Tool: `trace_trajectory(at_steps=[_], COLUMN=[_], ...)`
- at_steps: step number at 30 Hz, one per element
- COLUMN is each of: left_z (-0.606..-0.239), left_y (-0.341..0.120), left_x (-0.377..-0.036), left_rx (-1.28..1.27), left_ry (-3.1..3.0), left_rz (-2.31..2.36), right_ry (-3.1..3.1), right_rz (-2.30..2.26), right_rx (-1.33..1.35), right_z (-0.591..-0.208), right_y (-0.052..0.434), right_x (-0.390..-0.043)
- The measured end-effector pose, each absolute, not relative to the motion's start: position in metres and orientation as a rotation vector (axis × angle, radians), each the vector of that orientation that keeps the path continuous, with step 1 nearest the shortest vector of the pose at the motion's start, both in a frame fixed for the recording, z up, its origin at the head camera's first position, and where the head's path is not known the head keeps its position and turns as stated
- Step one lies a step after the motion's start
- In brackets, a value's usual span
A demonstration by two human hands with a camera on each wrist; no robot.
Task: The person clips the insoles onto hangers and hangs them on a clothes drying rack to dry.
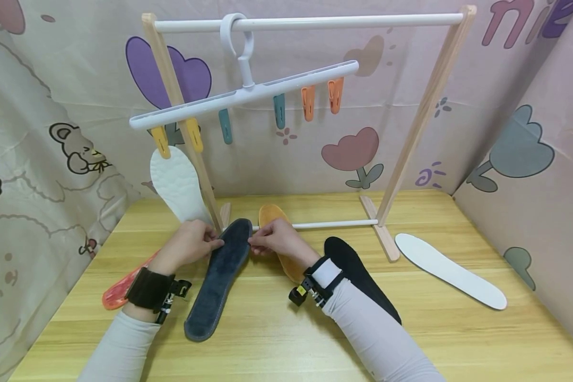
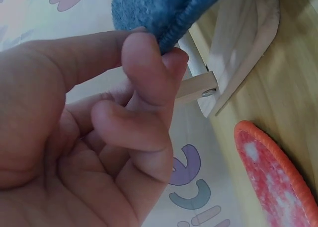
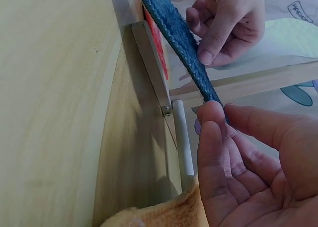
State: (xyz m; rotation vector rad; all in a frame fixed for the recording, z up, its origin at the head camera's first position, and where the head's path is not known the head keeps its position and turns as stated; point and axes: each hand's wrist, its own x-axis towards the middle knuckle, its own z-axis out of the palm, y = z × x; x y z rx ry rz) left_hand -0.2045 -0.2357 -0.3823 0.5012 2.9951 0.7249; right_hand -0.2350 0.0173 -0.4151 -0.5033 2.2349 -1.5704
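A wooden drying rack [image 1: 413, 132] is stood on the yellow table [image 1: 277, 339], with a white clip hanger [image 1: 243, 93] hung from its top bar. A white insole [image 1: 178, 185] is clipped at the hanger's left end by a yellow clip [image 1: 161, 141]. On the table are seen an orange insole [image 1: 274, 217] behind the right hand, a black insole [image 1: 358, 270] under the right forearm, a red insole [image 1: 119, 289] partly covered by the left wrist, and a second white insole [image 1: 451, 270] well apart on the right. The rack's lower white rail [image 1: 334, 224] and left post foot lie just behind the hands.

The dark blue-grey insole [image 1: 219, 276] is held at its far end, heel end resting toward the person. Its left edge is pinched by the left hand [image 1: 188, 245], its right edge by the right hand [image 1: 277, 241]; both hands are closed on it by thumb and forefinger.

In the left wrist view the fuzzy blue edge [image 2: 164, 13] is seen clamped at the fingertips [image 2: 146, 53], other fingers curled, with the red insole [image 2: 278, 182] below. In the right wrist view the insole [image 3: 174, 33] is seen edge-on, lifted off the table between both hands, thumb [image 3: 211, 132] pressed to it; this lift is not clear from the head view.
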Motion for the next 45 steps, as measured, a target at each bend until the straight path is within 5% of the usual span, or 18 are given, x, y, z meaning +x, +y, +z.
trace_trajectory(at_steps=[45], left_z=[-0.372], left_y=[-0.228], left_x=[-0.200], left_rx=[0.515], left_ry=[2.950], left_rz=[0.815], right_ry=[2.284], right_rz=[-1.554], right_rx=[-0.459], right_z=[-0.410], right_y=[0.023], right_x=[-0.237])
